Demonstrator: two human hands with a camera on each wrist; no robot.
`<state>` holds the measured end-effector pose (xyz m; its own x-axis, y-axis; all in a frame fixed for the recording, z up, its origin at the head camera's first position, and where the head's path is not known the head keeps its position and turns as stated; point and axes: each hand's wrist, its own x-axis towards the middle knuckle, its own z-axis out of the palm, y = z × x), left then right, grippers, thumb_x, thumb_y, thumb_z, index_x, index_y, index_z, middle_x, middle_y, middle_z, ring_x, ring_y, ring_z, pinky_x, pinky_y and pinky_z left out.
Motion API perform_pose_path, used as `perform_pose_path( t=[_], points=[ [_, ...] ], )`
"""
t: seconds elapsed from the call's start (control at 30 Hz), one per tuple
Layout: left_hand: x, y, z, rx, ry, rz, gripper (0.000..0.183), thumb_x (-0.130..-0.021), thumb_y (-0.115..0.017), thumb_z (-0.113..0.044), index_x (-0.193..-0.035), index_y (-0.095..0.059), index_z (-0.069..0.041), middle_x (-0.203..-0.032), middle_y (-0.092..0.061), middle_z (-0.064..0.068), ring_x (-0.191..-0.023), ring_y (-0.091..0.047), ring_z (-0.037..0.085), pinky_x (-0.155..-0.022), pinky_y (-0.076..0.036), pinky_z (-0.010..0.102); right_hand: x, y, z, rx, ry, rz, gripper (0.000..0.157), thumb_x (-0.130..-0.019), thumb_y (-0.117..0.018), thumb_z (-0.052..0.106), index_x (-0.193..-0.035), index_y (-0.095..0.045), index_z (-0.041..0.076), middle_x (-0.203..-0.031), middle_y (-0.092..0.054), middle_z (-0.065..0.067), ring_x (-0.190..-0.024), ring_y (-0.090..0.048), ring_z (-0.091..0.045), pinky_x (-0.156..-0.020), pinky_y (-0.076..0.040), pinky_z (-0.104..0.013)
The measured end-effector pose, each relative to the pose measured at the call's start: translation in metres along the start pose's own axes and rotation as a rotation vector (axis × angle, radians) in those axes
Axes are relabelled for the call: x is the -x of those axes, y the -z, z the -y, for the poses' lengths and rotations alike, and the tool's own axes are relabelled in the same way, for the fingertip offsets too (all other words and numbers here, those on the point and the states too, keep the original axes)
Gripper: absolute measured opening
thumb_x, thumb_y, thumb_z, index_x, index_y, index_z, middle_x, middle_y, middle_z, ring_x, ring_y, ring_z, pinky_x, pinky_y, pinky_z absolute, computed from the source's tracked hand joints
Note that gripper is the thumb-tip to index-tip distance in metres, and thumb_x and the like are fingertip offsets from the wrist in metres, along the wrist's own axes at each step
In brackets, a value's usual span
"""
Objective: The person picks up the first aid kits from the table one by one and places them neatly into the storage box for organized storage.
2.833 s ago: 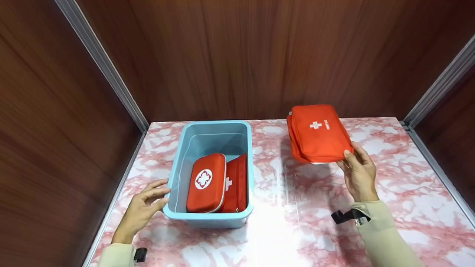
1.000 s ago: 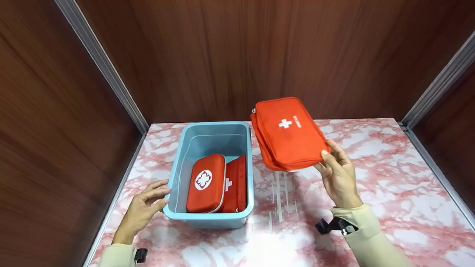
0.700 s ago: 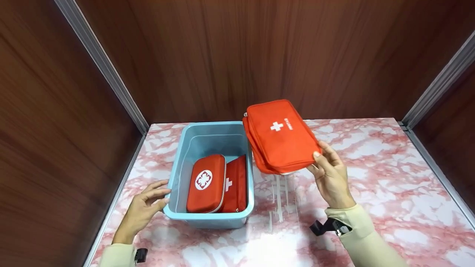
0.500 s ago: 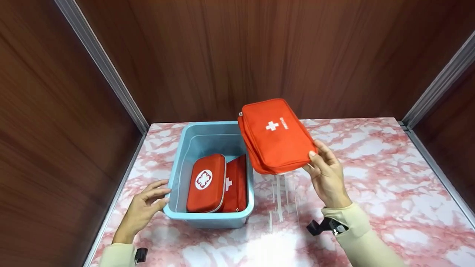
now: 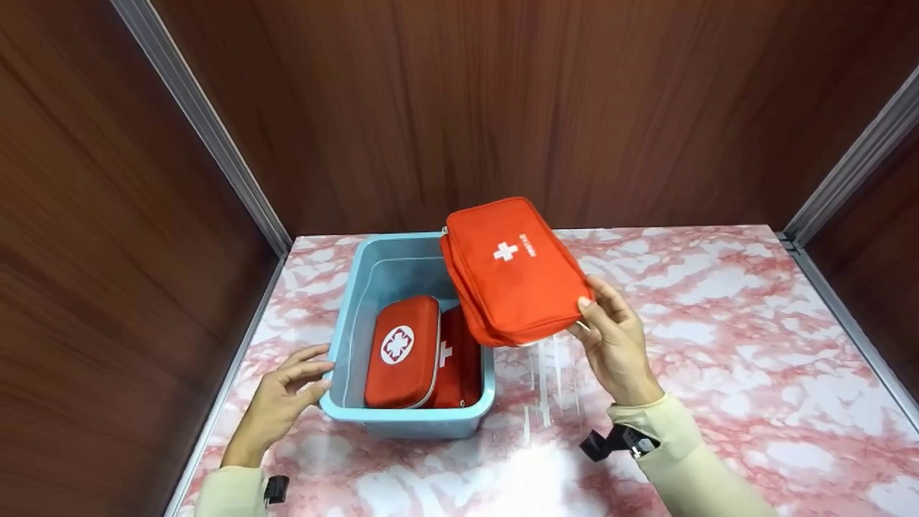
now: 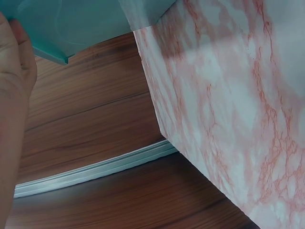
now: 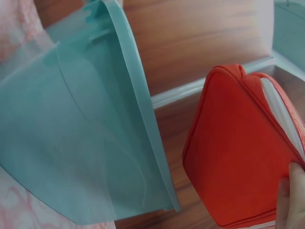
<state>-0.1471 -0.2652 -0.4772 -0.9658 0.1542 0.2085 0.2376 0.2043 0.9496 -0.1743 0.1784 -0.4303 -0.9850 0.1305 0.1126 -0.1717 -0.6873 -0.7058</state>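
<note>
My right hand (image 5: pixel 617 345) pinches the lower right corner of a red first aid pouch (image 5: pixel 531 287) with a white cross, thumb on top. The tilted pouch hangs above the right rim of the pale blue plastic bin (image 5: pixel 416 424), overlapping it in the head view. In the right wrist view the pouch (image 7: pixel 238 143) shows its zipped edge beside the bin (image 7: pixel 71 143). My left hand (image 5: pixel 280 395) holds the bin's left rim with fingertips and thumb. Inside lie a red hard first aid case (image 5: pixel 409 380) with a white emblem and another red pouch (image 5: pixel 449 380), partly hidden.
The bin stands on a pink and white marbled table (image 5: pixel 754 373). Brown wood-look panels (image 5: pixel 502 108) rise at the back and sides, joined by metal corner strips (image 5: pixel 208 122). Strips of clear tape (image 5: pixel 542 395) mark the tabletop right of the bin.
My right hand has carried the red first aid pouch leftward from over the table to the bin's right side. My left hand and the bin have stayed in place.
</note>
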Motion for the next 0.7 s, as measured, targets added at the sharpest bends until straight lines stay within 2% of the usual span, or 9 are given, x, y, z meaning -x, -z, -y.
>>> perform_pose_path(
  t=[0.33,0.53,0.7],
  points=[
    [-0.001,-0.001,0.000,-0.001,-0.008,-0.005,0.023,-0.088,-0.067,0.012,-0.111,-0.070,0.010,-0.138,-0.052,0.023,-0.109,-0.065,0.013,-0.078,-0.055,0.022,0.002,-0.011,-0.012,0.014,-0.029,0.022,0.031,-0.096,-0.057,-0.009,-0.116,-0.070,0.011,-0.111,-0.054,-0.010,-0.091,-0.066,-0.019,-0.079,-0.059,-0.032],
    [0.000,-0.001,0.000,-0.002,-0.018,-0.001,0.023,-0.088,-0.068,0.012,-0.111,-0.070,0.009,-0.138,-0.053,0.023,-0.110,-0.064,0.012,-0.083,-0.054,0.020,0.006,-0.017,-0.020,0.021,-0.043,0.015,0.033,-0.096,-0.056,-0.011,-0.116,-0.070,0.012,-0.111,-0.057,-0.007,-0.088,-0.066,-0.019,-0.077,-0.059,-0.032],
    [-0.001,0.000,0.001,0.001,-0.032,0.005,0.023,-0.088,-0.068,0.013,-0.111,-0.070,0.011,-0.138,-0.052,0.025,-0.109,-0.064,0.012,-0.082,-0.054,0.020,0.009,-0.022,-0.027,0.046,-0.047,0.020,0.035,-0.096,-0.055,-0.012,-0.113,-0.071,0.014,-0.114,-0.055,-0.008,-0.087,-0.066,-0.018,-0.076,-0.059,-0.031]
  ],
)
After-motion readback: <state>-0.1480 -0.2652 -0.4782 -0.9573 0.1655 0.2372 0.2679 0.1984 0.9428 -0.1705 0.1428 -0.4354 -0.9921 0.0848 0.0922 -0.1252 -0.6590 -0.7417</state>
